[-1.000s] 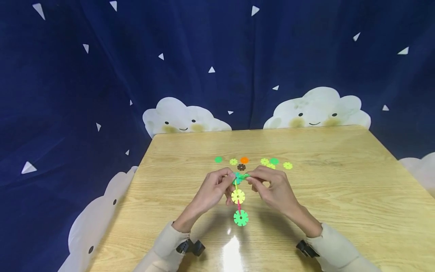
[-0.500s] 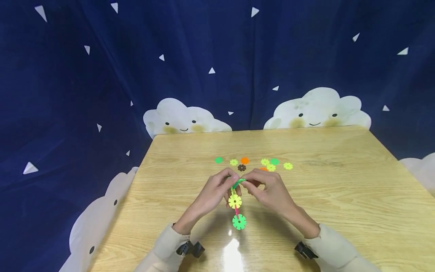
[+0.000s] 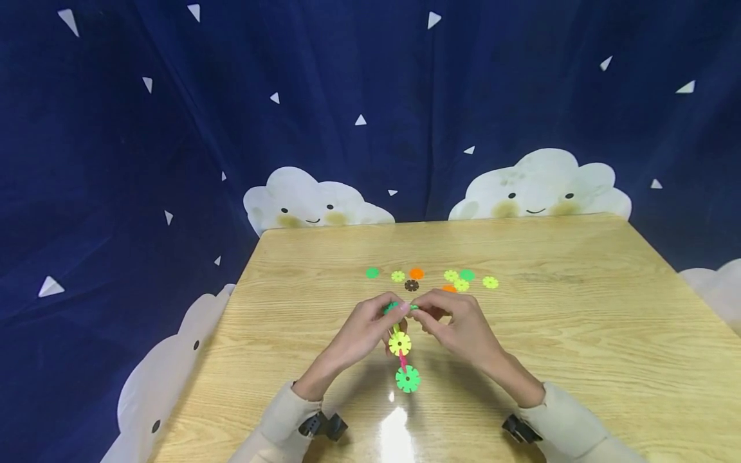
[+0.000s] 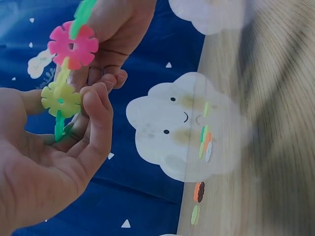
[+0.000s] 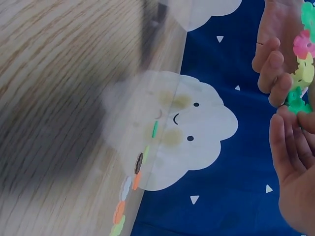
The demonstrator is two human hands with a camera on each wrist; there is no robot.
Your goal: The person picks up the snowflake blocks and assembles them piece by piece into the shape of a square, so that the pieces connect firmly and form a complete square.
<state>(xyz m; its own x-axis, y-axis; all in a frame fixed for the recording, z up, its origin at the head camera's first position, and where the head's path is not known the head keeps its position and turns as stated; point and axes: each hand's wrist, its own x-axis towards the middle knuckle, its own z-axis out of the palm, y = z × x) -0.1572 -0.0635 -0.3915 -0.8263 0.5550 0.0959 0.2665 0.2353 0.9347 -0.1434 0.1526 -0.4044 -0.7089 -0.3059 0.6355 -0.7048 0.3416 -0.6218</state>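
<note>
Notched-disc chain, one, apparently plastic: suspended above the wooden table between the two hands, with its lower end free. Included are a green end disc, a pink disc and a yellow disc, set edge to face. The upper green disc is gripped by the left hand, fingers curled; a green piece is pinched between thumb and forefinger by the right hand (whether it is slotted into the chain cannot be told). Light weight, slight flex and a smooth face are to be expected; the slot joints are judged the weak points, liable to twist or part. Best held by the rim close to a joint, the dangling length being left unpulled. Loose discs are laid beyond.
</note>
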